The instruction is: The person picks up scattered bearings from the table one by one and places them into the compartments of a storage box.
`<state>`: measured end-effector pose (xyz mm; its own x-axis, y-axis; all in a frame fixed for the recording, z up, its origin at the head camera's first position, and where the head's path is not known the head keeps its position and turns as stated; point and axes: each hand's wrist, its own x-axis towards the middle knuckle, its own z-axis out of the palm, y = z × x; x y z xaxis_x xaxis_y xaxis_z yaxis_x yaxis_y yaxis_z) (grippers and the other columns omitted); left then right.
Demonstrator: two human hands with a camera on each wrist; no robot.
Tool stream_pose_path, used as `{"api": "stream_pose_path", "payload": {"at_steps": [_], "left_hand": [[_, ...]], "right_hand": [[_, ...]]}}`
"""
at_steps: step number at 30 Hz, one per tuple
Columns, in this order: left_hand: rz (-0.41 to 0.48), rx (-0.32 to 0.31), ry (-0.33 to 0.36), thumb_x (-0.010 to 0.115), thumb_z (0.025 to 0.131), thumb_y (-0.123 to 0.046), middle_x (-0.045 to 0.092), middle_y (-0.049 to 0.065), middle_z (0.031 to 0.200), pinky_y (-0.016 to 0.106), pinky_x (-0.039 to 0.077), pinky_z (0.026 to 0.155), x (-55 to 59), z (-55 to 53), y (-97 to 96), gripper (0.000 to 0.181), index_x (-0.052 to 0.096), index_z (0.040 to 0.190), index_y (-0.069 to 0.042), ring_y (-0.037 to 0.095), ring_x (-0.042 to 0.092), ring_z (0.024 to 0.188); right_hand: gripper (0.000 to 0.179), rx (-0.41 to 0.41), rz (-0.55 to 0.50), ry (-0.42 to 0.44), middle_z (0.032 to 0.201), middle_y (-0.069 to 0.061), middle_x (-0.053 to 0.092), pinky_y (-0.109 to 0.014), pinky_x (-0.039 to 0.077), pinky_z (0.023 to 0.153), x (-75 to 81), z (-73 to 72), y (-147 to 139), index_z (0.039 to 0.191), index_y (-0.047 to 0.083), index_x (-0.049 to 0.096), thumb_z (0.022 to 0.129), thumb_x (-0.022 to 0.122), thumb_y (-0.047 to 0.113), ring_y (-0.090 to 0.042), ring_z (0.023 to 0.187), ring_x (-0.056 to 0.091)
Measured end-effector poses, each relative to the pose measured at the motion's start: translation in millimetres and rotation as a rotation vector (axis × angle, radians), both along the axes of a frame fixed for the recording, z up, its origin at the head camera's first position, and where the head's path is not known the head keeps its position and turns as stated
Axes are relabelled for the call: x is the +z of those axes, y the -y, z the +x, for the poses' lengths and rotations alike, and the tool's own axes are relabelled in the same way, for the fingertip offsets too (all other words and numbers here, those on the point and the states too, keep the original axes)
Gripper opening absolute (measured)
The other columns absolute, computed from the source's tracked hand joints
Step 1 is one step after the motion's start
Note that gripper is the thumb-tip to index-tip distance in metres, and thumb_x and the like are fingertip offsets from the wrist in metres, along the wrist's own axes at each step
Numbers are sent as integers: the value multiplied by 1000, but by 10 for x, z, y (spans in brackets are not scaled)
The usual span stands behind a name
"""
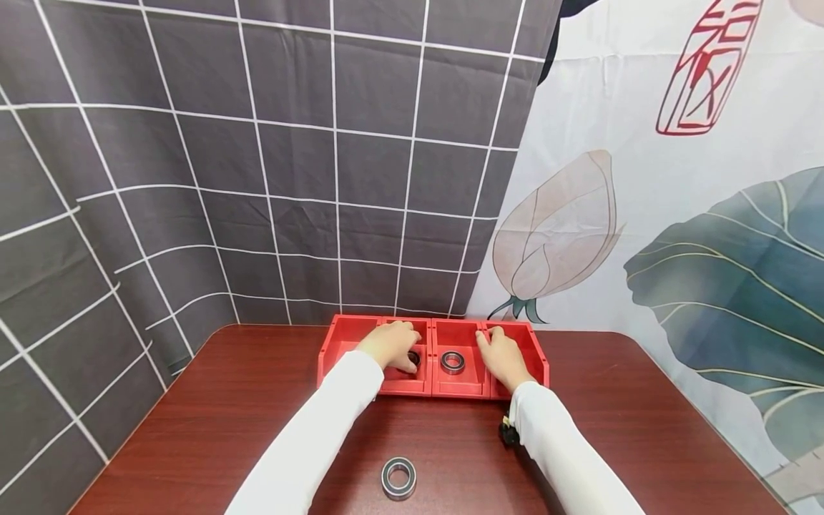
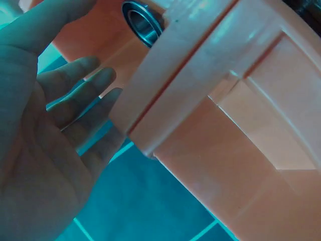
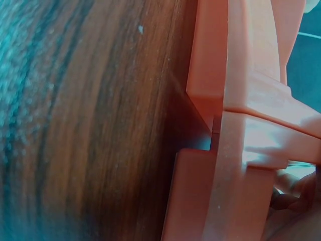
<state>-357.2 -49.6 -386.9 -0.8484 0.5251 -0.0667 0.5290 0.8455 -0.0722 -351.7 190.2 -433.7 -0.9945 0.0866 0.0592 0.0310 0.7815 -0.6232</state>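
Observation:
A red parts bin (image 1: 457,390) with side-by-side compartments stands toward the back of the table. My left hand (image 1: 390,345) reaches over its second compartment from the left, beside a ball bearing (image 1: 414,357). In the left wrist view the fingers (image 2: 90,93) are extended and apart, and a bearing (image 2: 143,24) lies beyond them. My right hand (image 1: 503,357) is over the right end, thumb and fingers on either side of a divider. Only part of the right fingers (image 3: 296,186) shows behind the bin's wall; whether they hold anything I cannot tell.
Another bearing (image 1: 453,362) lies in the third compartment. A larger bearing (image 1: 398,478) sits on the brown table (image 1: 257,436) in front of the bin. Near the right sleeve is a small black object (image 1: 508,433). Behind the table hang a grey gridded cloth (image 1: 290,164) and a floral one.

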Motion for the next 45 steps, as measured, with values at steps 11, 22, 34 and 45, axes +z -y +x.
{"api": "stream_pose_path", "payload": {"at_steps": [11,22,34,45], "left_hand": [[37,-29,-19,77,79,-41,60,6,124,38,46,99,35,68,98,62,61,131,-13,23,55,114],[121,-9,-17,77,77,-43,60,5,124,38,47,99,24,128,174,65,59,133,-15,22,53,117],[181,-33,-80,72,81,-45,59,4,126,37,44,102,11,226,263,64,57,135,-15,21,53,119],[301,-26,-79,72,81,-45,58,0,125,38,45,100,-53,448,342,62,57,135,-18,18,53,115]], "right_hand": [[45,1,-6,-15,106,-21,60,-45,51,80,-20,9,-11,124,0,44,101,41,38,-31,90,58],[45,6,-1,-21,110,-22,60,-46,51,83,-15,-6,-13,125,-1,43,101,41,38,-32,92,59],[46,23,10,-73,111,-26,61,-50,48,87,3,-12,-15,123,-3,46,101,41,37,-37,95,60],[47,17,-4,-45,115,-25,60,-50,49,89,-25,-13,-18,126,-2,44,101,41,38,-35,97,59]]}}
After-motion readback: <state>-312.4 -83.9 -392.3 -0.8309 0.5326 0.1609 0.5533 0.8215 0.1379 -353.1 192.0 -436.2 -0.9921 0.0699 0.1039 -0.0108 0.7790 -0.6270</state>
